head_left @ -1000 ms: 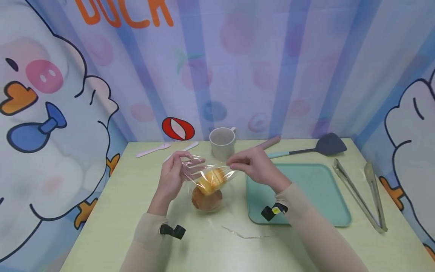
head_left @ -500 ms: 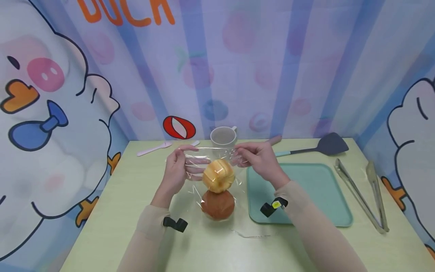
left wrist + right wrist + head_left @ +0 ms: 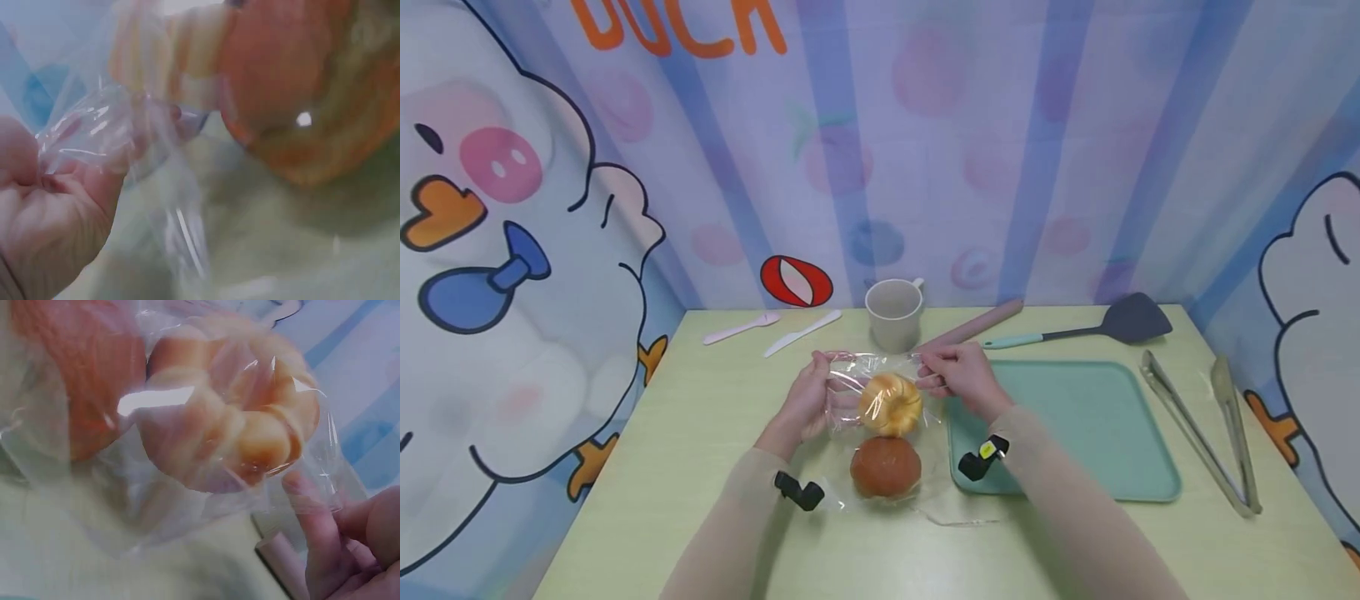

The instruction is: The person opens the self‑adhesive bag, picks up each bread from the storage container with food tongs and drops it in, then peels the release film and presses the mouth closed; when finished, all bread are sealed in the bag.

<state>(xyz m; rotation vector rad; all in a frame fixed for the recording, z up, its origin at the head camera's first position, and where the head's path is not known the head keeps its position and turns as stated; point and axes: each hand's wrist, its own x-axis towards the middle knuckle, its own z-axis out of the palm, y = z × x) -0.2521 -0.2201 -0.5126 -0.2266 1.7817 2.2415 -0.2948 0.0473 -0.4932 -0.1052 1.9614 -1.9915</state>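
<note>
A clear plastic bag holds a golden, segmented bread roll and a round brown bun below it. My left hand pinches the bag's upper left corner, its fingers showing through the film behind. At the upper right corner, my right hand pinches the film between thumb and fingers. In the right wrist view the bread roll lies close to the fingertips; the left wrist view is blurred, with the bun near the camera. Whether the bag touches the table is hard to tell.
A thin twist tie lies in front of the bag. To the right are a green tray, metal tongs and a spatula. Behind stand a mug, a rolling pin, a pink fork and a white knife.
Earlier the bag was tilted and the bread overlapped the bun. Both hands then spread and lifted its top edge, and have now lowered it toward me, with bread and bun in line.
</note>
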